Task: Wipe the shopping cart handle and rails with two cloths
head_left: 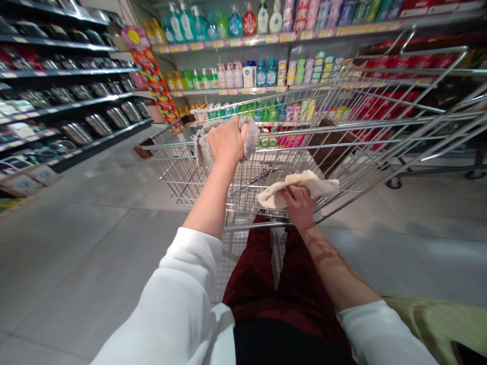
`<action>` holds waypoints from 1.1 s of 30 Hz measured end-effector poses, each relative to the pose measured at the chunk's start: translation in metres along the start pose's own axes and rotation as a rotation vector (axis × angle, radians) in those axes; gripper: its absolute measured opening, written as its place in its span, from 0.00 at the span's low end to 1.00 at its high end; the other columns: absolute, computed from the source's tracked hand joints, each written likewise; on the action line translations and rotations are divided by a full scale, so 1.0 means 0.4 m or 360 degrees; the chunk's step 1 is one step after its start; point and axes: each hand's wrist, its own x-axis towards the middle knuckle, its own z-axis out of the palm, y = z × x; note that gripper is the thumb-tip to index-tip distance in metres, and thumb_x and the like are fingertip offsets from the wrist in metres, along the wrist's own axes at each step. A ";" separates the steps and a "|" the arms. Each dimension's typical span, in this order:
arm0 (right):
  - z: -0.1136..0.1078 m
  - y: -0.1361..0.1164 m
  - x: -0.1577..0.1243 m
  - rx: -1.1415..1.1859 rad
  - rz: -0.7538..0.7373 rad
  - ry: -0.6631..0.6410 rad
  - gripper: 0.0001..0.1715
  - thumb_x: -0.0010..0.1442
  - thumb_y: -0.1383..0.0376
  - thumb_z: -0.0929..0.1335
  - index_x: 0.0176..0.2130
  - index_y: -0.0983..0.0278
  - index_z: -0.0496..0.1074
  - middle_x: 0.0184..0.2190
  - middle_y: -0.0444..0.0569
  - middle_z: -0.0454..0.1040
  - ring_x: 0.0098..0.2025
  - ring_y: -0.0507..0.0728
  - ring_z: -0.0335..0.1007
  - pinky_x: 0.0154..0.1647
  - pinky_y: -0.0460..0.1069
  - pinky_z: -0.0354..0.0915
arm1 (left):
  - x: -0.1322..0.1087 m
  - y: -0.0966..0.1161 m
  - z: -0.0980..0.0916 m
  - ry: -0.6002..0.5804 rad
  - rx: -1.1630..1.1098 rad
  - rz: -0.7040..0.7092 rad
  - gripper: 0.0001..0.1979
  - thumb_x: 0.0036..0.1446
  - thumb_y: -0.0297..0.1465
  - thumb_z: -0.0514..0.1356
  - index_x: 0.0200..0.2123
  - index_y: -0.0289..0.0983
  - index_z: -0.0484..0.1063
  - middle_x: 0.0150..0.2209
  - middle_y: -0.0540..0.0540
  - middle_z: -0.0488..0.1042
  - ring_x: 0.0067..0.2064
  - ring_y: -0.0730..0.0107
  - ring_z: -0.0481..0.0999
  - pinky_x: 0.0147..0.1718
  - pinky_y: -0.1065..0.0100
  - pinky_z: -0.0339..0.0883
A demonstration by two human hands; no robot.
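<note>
A wire shopping cart (297,133) stands across in front of me, its metal side rails close to my legs. My left hand (227,141) is closed around a grey fluffy cloth (251,138) and presses it onto the cart's upper rail. Lower and to the right, my right hand (300,203) grips a cream cloth (310,183) against the cart's near side. The fingers of both hands are partly hidden by the cloths and by the backs of the hands.
Shelves behind the cart carry several pump bottles (233,76) and tubs. Metal pots (99,123) fill a shelf unit on the left. Another cart's wheel (394,182) rests on the grey tiled floor (95,223). Greenish fabric (437,324) lies at lower right.
</note>
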 end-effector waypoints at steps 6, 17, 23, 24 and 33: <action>0.074 -0.046 -0.082 0.0034 -0.0012 -0.0505 0.18 0.64 0.71 0.63 0.48 0.57 0.76 0.51 0.52 0.73 0.51 0.61 0.63 0.44 0.52 0.58 | 0.001 -0.003 0.008 0.0030 -0.0020 -0.0018 0.19 0.64 0.42 0.48 0.42 0.42 0.76 0.37 0.40 0.79 0.44 0.57 0.75 0.44 0.61 0.60; 0.009 0.019 -0.055 -0.0039 0.0116 -0.0351 0.19 0.64 0.70 0.62 0.49 0.57 0.76 0.52 0.51 0.74 0.54 0.62 0.63 0.51 0.56 0.54 | -0.002 -0.001 0.003 0.0002 -0.0084 -0.0012 0.19 0.64 0.42 0.47 0.42 0.42 0.75 0.38 0.41 0.79 0.46 0.56 0.75 0.46 0.61 0.60; 0.001 0.059 -0.099 -0.0080 0.0239 -0.0505 0.20 0.64 0.70 0.62 0.51 0.58 0.75 0.54 0.52 0.73 0.55 0.62 0.61 0.51 0.55 0.55 | 0.000 0.000 0.007 0.0000 -0.0222 -0.0079 0.18 0.63 0.41 0.48 0.45 0.42 0.74 0.40 0.40 0.79 0.51 0.57 0.72 0.47 0.64 0.60; 0.016 0.043 -0.119 -0.0059 0.0225 -0.0599 0.19 0.64 0.71 0.62 0.50 0.58 0.75 0.54 0.52 0.73 0.55 0.62 0.62 0.50 0.55 0.56 | 0.000 0.001 0.007 0.0003 -0.0207 -0.0076 0.19 0.63 0.41 0.48 0.45 0.42 0.75 0.40 0.40 0.79 0.50 0.57 0.72 0.47 0.64 0.60; 0.029 0.006 -0.135 -0.0044 0.0316 -0.0673 0.17 0.57 0.73 0.64 0.44 0.59 0.75 0.48 0.51 0.74 0.53 0.60 0.62 0.49 0.53 0.57 | -0.006 0.010 -0.009 -0.0050 0.0024 -0.0063 0.21 0.65 0.41 0.44 0.45 0.41 0.75 0.41 0.40 0.79 0.47 0.57 0.74 0.47 0.61 0.60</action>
